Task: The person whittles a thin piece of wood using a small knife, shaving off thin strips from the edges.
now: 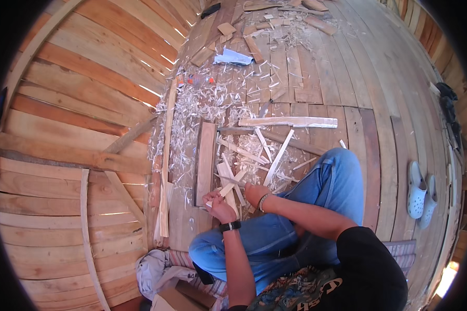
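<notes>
In front of my crossed legs, my right hand [255,195] is closed round the handle of a knife, whose thin grey blade [230,180] points left. My left hand [221,208] is just to its left, fingers pinched on a pale wood strip [233,182] that slants up under the blade. Blade and strip cross and seem to touch. Below them lie more pale wood pieces [224,171] among shavings. Close beyond my left hand, a long flat board [206,155] with a dark edge lies on the floor. My fingers partly hide the strip's lower end.
Curled shavings [202,103] cover the plank floor. A long split piece [290,122] lies ahead, with what looks like another knife [265,109] beyond it. A narrow batten [167,155] runs along the left wall. Pale clogs [416,192] stand at right; an open carton [184,298] sits lower left.
</notes>
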### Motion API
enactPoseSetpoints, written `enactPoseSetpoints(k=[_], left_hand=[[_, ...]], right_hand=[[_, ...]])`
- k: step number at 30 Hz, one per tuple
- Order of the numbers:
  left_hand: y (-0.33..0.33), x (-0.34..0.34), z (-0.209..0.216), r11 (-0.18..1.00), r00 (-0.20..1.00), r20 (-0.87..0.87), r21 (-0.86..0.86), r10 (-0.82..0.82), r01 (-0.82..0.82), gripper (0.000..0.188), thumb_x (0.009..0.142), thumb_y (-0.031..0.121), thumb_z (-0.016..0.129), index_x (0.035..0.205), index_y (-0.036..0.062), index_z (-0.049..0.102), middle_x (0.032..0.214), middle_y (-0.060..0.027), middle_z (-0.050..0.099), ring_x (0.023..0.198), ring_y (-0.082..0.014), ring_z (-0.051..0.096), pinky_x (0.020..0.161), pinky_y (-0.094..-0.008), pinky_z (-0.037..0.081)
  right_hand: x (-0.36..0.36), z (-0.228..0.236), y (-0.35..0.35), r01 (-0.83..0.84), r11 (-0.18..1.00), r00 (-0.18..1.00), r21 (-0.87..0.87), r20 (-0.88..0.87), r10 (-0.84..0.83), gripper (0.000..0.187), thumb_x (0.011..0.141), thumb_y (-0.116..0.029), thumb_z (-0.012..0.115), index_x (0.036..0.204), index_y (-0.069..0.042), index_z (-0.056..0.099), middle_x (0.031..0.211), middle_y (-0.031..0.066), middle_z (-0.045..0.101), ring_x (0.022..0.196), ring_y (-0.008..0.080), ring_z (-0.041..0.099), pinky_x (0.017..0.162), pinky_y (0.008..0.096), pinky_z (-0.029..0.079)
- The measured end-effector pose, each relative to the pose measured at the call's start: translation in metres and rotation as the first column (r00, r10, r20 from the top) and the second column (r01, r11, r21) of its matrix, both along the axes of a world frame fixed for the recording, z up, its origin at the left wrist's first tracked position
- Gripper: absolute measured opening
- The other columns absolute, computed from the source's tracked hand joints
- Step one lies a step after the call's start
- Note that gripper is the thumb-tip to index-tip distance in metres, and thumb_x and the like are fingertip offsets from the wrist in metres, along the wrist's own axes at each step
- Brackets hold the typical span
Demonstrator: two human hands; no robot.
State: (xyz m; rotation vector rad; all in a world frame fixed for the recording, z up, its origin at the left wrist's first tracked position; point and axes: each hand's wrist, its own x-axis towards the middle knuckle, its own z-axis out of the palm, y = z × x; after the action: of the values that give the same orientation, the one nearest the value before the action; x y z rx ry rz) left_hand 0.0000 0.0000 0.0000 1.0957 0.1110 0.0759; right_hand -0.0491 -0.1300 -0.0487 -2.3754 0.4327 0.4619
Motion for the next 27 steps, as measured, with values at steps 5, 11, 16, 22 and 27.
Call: enactPoseSetpoints(k=[5, 11, 16, 22, 27], left_hand=[[-0.003, 0.025, 0.009, 1.000, 0.998, 0.067, -0.010, 0.023, -0.022, 0.031, 0.062, -0.011, 0.043, 0.082, 0.0089, 0.032, 0.081, -0.0075, 0.042, 0.080, -0.0183, 0.041, 0.083, -0.0321, 0.036], [-0.013, 0.001, -0.004, 0.999, 0.998, 0.044, 0.014, -0.038, 0.038, 0.031, 0.063, -0.011, 0.045, 0.082, 0.0089, 0.032, 0.083, -0.0067, 0.041, 0.080, -0.0181, 0.041, 0.085, -0.0319, 0.036], [-0.016, -0.004, 0.001, 0.999, 0.999, 0.007, 0.030, -0.035, 0.035, 0.030, 0.063, -0.011, 0.045, 0.082, 0.0086, 0.032, 0.083, -0.0065, 0.041, 0.080, -0.0183, 0.041, 0.086, -0.0318, 0.035], [-0.006, -0.002, 0.006, 0.999, 1.000, 0.002, 0.044, 0.001, -0.001, 0.030, 0.063, -0.011, 0.044, 0.082, 0.0083, 0.032, 0.083, -0.0063, 0.040, 0.081, -0.0184, 0.041, 0.086, -0.0328, 0.036], [-0.001, -0.002, -0.001, 0.998, 0.997, 0.055, 0.043, -0.053, 0.050, 0.028, 0.064, -0.010, 0.044, 0.081, 0.0085, 0.032, 0.083, -0.0072, 0.042, 0.081, -0.0187, 0.042, 0.085, -0.0328, 0.036]], right_hand=[[0.022, 0.019, 0.000, -0.035, 0.998, 0.996, -0.048, 0.083, 0.039, 0.022, 0.090, -0.014, 0.050, 0.104, 0.002, 0.053, 0.089, 0.0226, 0.069, 0.085, 0.0346, 0.070, 0.070, 0.0435, 0.056], [0.002, -0.022, -0.020, 0.038, 0.998, 0.999, -0.058, 0.023, -0.037, 0.022, 0.091, -0.014, 0.048, 0.105, 0.002, 0.053, 0.090, 0.0215, 0.069, 0.083, 0.0358, 0.070, 0.069, 0.0437, 0.056], [0.001, -0.034, -0.018, -0.014, 0.997, 0.999, -0.074, 0.029, 0.016, 0.022, 0.091, -0.013, 0.047, 0.106, 0.002, 0.053, 0.090, 0.0240, 0.068, 0.083, 0.0374, 0.069, 0.069, 0.0446, 0.056], [0.000, -0.004, 0.005, -0.105, 0.994, 0.993, -0.024, 0.052, 0.107, 0.025, 0.089, -0.016, 0.052, 0.104, 0.005, 0.054, 0.092, 0.0254, 0.068, 0.085, 0.0379, 0.069, 0.072, 0.0436, 0.056], [0.005, -0.042, -0.001, -0.016, 0.996, 0.997, -0.084, 0.067, 0.022, 0.021, 0.089, -0.011, 0.046, 0.100, 0.006, 0.053, 0.086, 0.0249, 0.067, 0.081, 0.0369, 0.069, 0.068, 0.0451, 0.056]])
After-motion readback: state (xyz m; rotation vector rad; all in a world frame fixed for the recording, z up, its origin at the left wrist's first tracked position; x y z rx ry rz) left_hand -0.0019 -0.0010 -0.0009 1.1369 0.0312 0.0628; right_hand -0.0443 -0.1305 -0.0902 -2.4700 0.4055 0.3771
